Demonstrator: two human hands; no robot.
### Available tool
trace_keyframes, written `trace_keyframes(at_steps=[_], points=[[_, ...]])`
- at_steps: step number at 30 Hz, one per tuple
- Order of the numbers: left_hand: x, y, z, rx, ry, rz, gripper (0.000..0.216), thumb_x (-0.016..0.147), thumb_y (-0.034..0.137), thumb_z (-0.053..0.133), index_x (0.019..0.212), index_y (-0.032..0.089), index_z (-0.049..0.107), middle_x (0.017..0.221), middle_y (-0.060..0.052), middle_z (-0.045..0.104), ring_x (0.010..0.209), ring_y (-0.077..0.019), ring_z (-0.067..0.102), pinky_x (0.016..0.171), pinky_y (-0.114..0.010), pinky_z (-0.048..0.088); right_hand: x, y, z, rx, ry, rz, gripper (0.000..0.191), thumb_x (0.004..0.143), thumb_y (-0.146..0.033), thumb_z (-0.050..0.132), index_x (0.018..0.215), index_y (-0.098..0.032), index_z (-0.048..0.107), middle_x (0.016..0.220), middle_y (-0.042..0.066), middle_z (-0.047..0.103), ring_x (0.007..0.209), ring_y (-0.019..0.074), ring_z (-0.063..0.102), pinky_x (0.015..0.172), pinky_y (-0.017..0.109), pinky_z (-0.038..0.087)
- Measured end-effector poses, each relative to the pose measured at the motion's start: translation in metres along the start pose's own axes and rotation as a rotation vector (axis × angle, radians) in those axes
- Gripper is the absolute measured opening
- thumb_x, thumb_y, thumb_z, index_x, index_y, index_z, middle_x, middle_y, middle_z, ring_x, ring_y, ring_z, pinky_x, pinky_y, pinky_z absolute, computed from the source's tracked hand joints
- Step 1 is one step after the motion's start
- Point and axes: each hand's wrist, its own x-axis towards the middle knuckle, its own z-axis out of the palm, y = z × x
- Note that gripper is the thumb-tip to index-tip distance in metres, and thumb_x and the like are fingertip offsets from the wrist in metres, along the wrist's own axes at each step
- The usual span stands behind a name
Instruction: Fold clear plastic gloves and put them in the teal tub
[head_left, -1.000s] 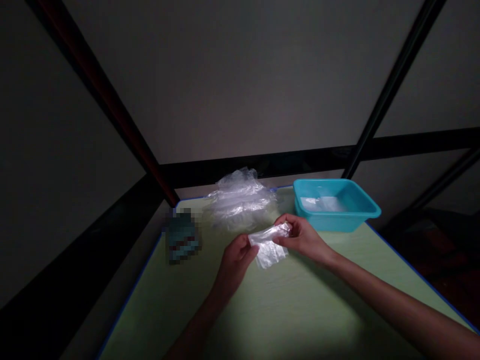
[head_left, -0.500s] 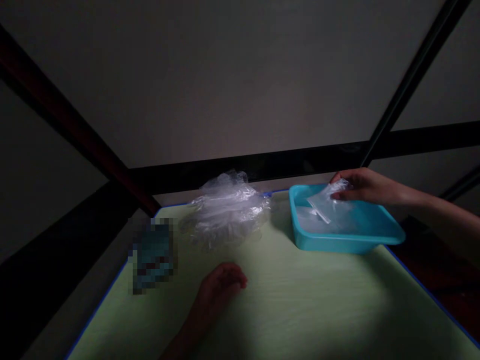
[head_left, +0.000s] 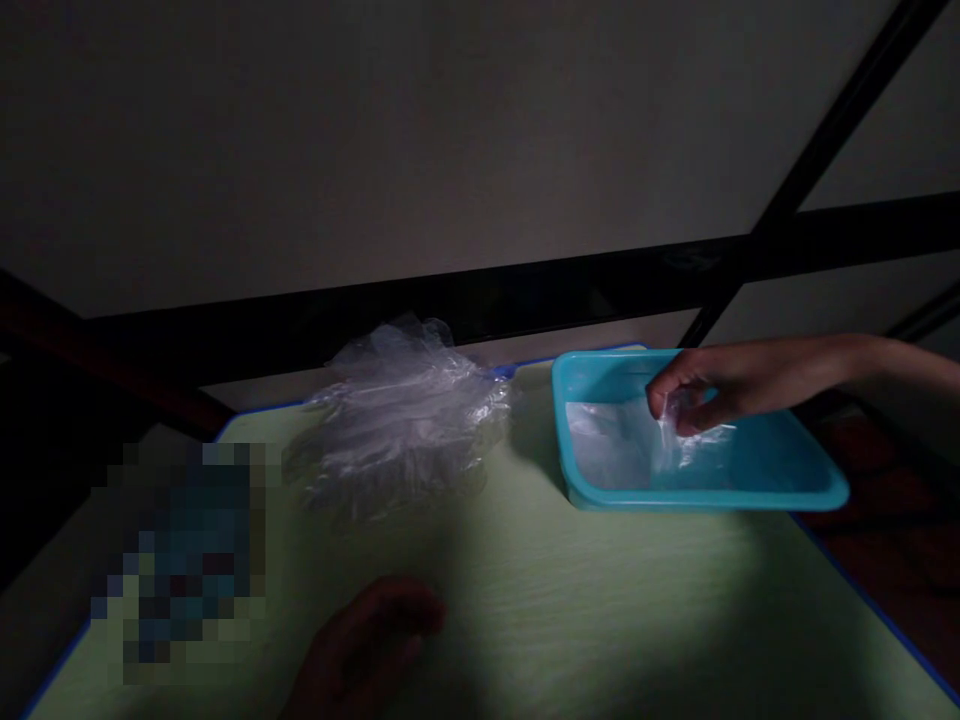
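My right hand [head_left: 705, 395] reaches over the turquoise plastic tub [head_left: 817, 490] at the right and pinches a small clear plastic bag [head_left: 686, 445] that hangs down into it. More clear plastic [head_left: 607, 450] lies flat in the tub's left half. My left hand [head_left: 367, 640] rests on the light green table [head_left: 600, 620] near the front, in shadow, fingers curled with nothing visible in them. A loose heap of clear plastic bags [head_left: 397, 415] sits at the table's far edge, between the two hands.
A blurred-out dark blue object [head_left: 180, 555] lies at the table's left. Black frame bars [head_left: 525, 300] run behind the table and up to the right. The table has a blue rim [head_left: 870, 600]. The room is dim.
My right hand carried the folded bag from the table's middle to the tub and lowered it inside. My left hand let go and dropped to the table. The view swung left.
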Motion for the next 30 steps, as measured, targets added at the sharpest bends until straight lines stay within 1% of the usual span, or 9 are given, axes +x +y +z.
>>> trace_keyframes(at_steps=[6,9,13,15,18,23,26,28,30], points=[[0.004,-0.012,-0.007,0.030,-0.111,0.056,0.021,0.064,0.041,0.065,0.079,0.025,0.067,0.077,-0.004,0.068,0.074,-0.0229,0.063,0.068,-0.029,0.051,0.011,0.011,0.008,-0.232,-0.029,0.005,0.016,0.063,-0.003,0.062,0.070,-0.017,0.066,0.061,-0.004,0.061,0.057,0.0081,0.059,0.051,0.015,0.044],[0.004,-0.010,-0.008,0.049,-0.119,0.058,0.021,0.065,0.040,0.065,0.079,0.025,0.066,0.078,-0.004,0.068,0.074,-0.0219,0.063,0.069,-0.028,0.051,0.009,0.021,0.014,-0.481,0.109,-0.011,0.019,0.062,-0.008,0.065,0.077,-0.020,0.066,0.073,-0.001,0.064,0.067,0.0133,0.061,0.058,0.022,0.046],[0.001,-0.002,-0.006,0.085,-0.091,0.052,0.023,0.064,0.041,0.065,0.078,0.023,0.066,0.078,-0.004,0.069,0.074,-0.0211,0.064,0.070,-0.027,0.052,0.002,0.031,0.019,-0.699,0.283,-0.033,0.044,0.062,-0.018,0.069,0.104,-0.018,0.058,0.106,0.008,0.059,0.096,0.0234,0.055,0.079,0.035,0.044],[-0.001,0.000,-0.005,0.097,-0.078,0.053,0.023,0.066,0.040,0.065,0.080,0.022,0.066,0.079,-0.004,0.069,0.075,-0.0208,0.064,0.070,-0.027,0.052,0.000,0.034,0.021,-0.724,0.243,-0.008,0.043,0.067,-0.022,0.064,0.108,-0.016,0.054,0.109,0.010,0.057,0.098,0.0240,0.054,0.081,0.036,0.043],[-0.002,-0.004,-0.005,0.091,-0.065,0.088,0.021,0.068,0.038,0.064,0.081,0.022,0.065,0.080,-0.003,0.069,0.075,-0.0198,0.064,0.071,-0.026,0.052,0.003,0.035,0.024,-0.708,0.158,0.094,0.029,0.070,-0.022,0.060,0.099,-0.019,0.057,0.092,0.005,0.061,0.084,0.0210,0.057,0.069,0.032,0.044],[0.000,-0.012,-0.008,0.100,-0.134,0.111,0.017,0.071,0.033,0.062,0.085,0.023,0.064,0.082,-0.002,0.068,0.077,-0.0189,0.064,0.071,-0.024,0.051,0.008,0.027,0.030,-0.662,0.069,0.212,0.020,0.070,-0.022,0.059,0.090,-0.020,0.058,0.083,0.003,0.060,0.076,0.0198,0.057,0.062,0.029,0.042],[-0.001,-0.012,-0.006,0.076,-0.102,0.107,0.017,0.070,0.034,0.063,0.084,0.023,0.064,0.081,-0.002,0.068,0.076,-0.0182,0.064,0.071,-0.023,0.050,0.002,0.029,0.031,-0.727,0.135,0.224,0.028,0.068,-0.027,0.061,0.095,-0.019,0.057,0.091,0.007,0.060,0.084,0.0243,0.057,0.070,0.034,0.042],[-0.003,-0.011,-0.003,0.047,-0.054,0.093,0.018,0.069,0.036,0.063,0.083,0.023,0.064,0.079,-0.001,0.068,0.076,-0.0178,0.063,0.071,-0.023,0.050,-0.002,0.034,0.031,-0.755,0.216,0.140,0.038,0.067,-0.029,0.063,0.103,-0.020,0.055,0.103,0.009,0.057,0.091,0.0259,0.055,0.075,0.035,0.040],[-0.004,-0.011,-0.001,0.031,-0.041,0.083,0.018,0.069,0.036,0.064,0.082,0.023,0.064,0.079,-0.001,0.067,0.075,-0.0178,0.062,0.071,-0.023,0.049,-0.003,0.039,0.032,-0.762,0.274,0.062,0.036,0.066,-0.026,0.063,0.100,-0.021,0.054,0.103,0.008,0.057,0.085,0.0234,0.056,0.069,0.032,0.041]])
